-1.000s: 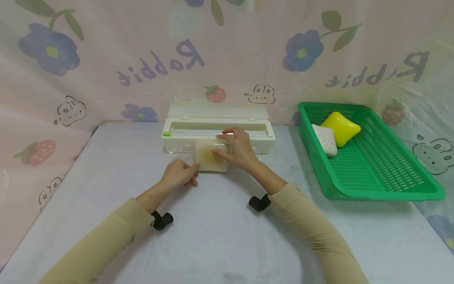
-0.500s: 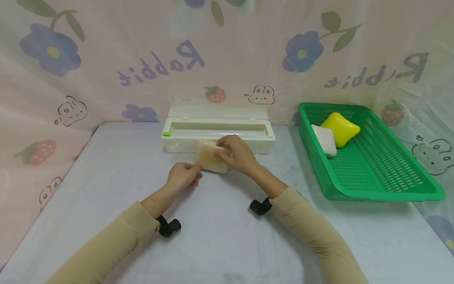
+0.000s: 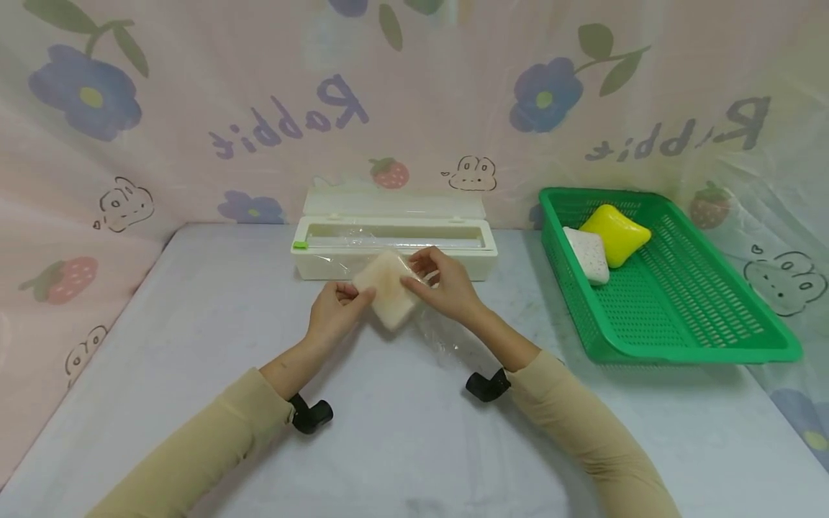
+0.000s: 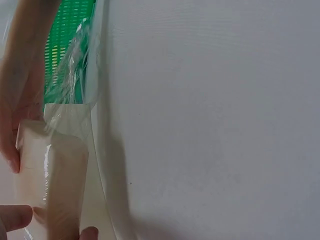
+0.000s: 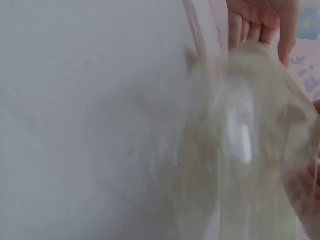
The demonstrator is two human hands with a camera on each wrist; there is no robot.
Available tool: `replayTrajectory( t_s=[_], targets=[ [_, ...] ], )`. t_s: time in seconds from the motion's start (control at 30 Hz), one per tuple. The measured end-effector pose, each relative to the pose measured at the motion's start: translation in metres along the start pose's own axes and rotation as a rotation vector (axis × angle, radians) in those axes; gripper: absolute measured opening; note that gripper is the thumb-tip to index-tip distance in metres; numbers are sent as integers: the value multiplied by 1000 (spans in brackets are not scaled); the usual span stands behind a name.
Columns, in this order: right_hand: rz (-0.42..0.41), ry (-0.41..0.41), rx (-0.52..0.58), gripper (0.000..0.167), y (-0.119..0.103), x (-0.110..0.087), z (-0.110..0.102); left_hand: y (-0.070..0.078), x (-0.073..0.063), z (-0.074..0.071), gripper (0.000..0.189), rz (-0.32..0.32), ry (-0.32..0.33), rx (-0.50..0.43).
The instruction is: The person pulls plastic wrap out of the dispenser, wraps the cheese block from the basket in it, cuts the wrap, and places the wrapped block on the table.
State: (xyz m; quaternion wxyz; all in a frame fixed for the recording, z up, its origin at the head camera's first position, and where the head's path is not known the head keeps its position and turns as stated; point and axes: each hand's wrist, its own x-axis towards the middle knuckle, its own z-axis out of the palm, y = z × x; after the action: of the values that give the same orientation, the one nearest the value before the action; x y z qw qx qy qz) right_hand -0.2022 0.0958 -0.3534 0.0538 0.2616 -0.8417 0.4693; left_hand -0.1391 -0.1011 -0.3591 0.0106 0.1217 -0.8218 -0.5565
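A cream, rounded-square bread slice (image 3: 387, 291) with a tan middle is held tilted, one corner down, in front of the film dispenser. Clear cling film (image 3: 447, 342) wraps it and trails off to the right. My left hand (image 3: 335, 311) pinches its left corner, thumb on the near face. At the right corner my right hand (image 3: 451, 289) grips it, thumb in front and other fingers behind, partly hidden. In the left wrist view the wrapped slice (image 4: 55, 167) shows shiny film, bunched above it. Loose film (image 5: 240, 135) blurs much of the right wrist view.
A white cling film dispenser (image 3: 317, 268) stands behind the hands, lid raised, with a green slider (image 3: 300, 245) at its left end. To the right, a green basket (image 3: 699, 352) holds a yellow pillow-shaped piece (image 3: 615, 234) and a speckled white block (image 3: 588, 255).
The slice has turned from nearly square-on to corner down, with both hands still on it. A sheet of film now trails from its right side toward the right wrist.
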Motion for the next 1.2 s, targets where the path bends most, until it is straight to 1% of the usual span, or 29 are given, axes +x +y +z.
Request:
replayTrajectory(
  t_s=[0.1,0.2,0.27,0.37,0.43,0.5,0.6,0.77,0.83,0.97,1.03,1.1,1.2],
  targets=[
    [76,-21,10,42,0,-6,-2,3,1,1,36,-9,-8,-54],
    [129,-62,21,51,2,-11,-5,5,1,3,40,-33,-22,-78],
    [156,-106,31,55,3,-14,-7,5,2,3,45,-46,-29,-58],
    [205,-191,89,60,4,-19,-10,6,4,3,53,-60,-54,-7],
    [259,-242,144,61,6,-21,-11,7,5,4,56,-64,-78,35],
    [312,-279,194,61,8,-23,-12,7,7,4,56,-64,-104,67],
    [362,-305,218,60,11,-26,-14,7,9,5,55,-75,-142,95],
    [371,-316,206,59,9,-29,-17,10,9,4,60,-101,-191,110],
    [374,-322,208,57,7,-30,-18,12,9,3,57,-98,-213,119],
    [386,-383,217,53,4,-34,-17,12,8,3,46,-95,-266,171],
    [395,-428,213,54,6,-36,-15,9,9,5,42,-89,-291,221],
    [400,-466,195,56,8,-38,-14,6,9,7,43,-71,-308,266],
    [406,-483,157,57,13,-39,-14,4,10,10,47,-21,-305,316]
  ],
)
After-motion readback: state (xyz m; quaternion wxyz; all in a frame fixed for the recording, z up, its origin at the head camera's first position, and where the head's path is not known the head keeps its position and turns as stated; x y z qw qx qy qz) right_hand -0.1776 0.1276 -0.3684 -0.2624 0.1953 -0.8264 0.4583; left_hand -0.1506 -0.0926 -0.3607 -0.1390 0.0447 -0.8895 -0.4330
